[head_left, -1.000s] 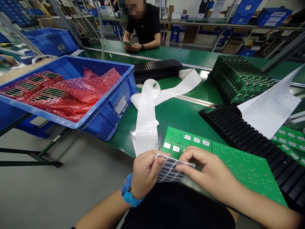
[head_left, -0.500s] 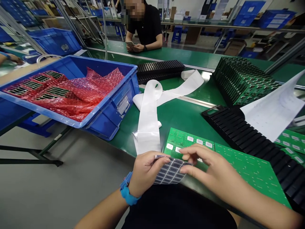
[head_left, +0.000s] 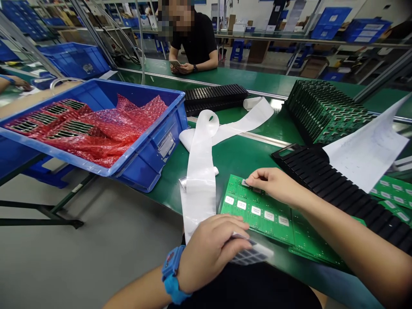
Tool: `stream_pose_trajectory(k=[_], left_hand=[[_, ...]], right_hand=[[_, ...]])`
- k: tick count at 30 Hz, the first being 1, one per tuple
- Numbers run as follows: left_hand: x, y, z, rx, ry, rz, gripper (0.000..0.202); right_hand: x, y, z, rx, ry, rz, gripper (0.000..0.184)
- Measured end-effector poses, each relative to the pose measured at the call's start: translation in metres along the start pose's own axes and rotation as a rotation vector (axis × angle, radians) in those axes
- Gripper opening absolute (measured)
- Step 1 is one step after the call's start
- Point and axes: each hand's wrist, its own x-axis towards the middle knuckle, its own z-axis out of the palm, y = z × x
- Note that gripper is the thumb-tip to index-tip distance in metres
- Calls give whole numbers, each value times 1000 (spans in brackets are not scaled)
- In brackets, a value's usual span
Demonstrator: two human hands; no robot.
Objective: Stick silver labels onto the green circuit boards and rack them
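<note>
My left hand (head_left: 219,246) pinches a sheet of labels (head_left: 252,252), blurred, at the near edge of the table. My right hand (head_left: 268,182) reaches over a green circuit board (head_left: 231,219), its thumb and forefinger closed on a small white label (head_left: 245,183) at the board's surface. Several white labels sit in a row along the nearer half of this board. Part of its far row is hidden behind my right fingers. Another green board (head_left: 309,231) lies to its right, partly under my forearm. A long white backing strip (head_left: 201,171) curls across the table on the left.
At left stands a blue bin (head_left: 148,159) with red bubble-wrap bags (head_left: 112,124). Black slotted racks (head_left: 337,184) lie to the right, one holding upright circuit boards (head_left: 328,109). A paper sheet (head_left: 367,146) leans there. Across the table a person (head_left: 196,43) holds a phone.
My right hand has moved from the label sheet out to the far row of the board, with a label in its fingers. My left hand has shifted slightly right and down with the sheet.
</note>
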Motion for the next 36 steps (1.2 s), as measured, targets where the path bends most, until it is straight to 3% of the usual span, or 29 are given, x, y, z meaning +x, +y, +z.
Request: stream_pose_trajectory(k=[8, 14, 16, 20, 23, 29, 34, 36], left_hand=[[-2, -6, 5, 66, -16, -76, 22], [-4, -4, 5, 86, -19, -132, 31], [-5, -2, 5, 80, -27, -173, 32], [-3, 0, 3, 61, -19, -207, 33], [-1, -1, 3, 73, -7, -196, 33], [2, -2, 4, 106, 0, -197, 34], [3, -2, 1, 62, -17, -234, 32], [4, -2, 0, 48, -19, -269, 32]], right_hand=[[-3, -2, 14, -184, 60, 6, 26], [-9, -6, 14, -635, 334, -357, 17], [-6, -11, 13, -529, 326, -379, 27], [11, -21, 17, -85, 15, -248, 24], [22, -21, 22, 39, -59, -178, 27], [23, -15, 31, -16, 17, -220, 26], [-4, -15, 33, -430, 273, -559, 9], [-22, -19, 32, -378, 322, -637, 10]])
